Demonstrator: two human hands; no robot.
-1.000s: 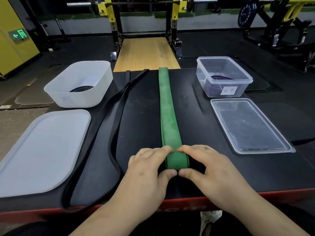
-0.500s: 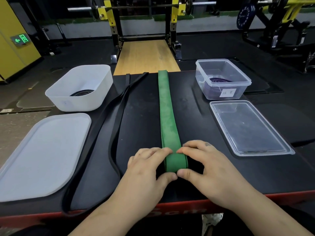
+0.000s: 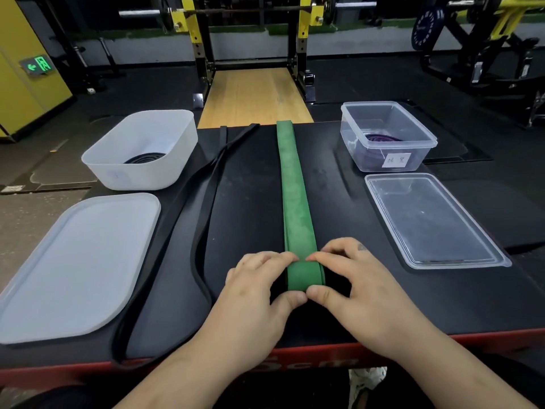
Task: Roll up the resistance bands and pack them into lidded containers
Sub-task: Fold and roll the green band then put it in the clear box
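Green resistance band lies stretched from near to far; left hand and right hand pinch its folded near end.

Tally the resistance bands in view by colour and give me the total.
Green band: 1, laid out lengthwise
Black: 2, a long loop laid out and a coil in the white tub
Purple band: 1, coiled in the clear container
Total: 4

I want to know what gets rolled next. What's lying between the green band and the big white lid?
A long black band lies unrolled on the table there, as the head view shows.
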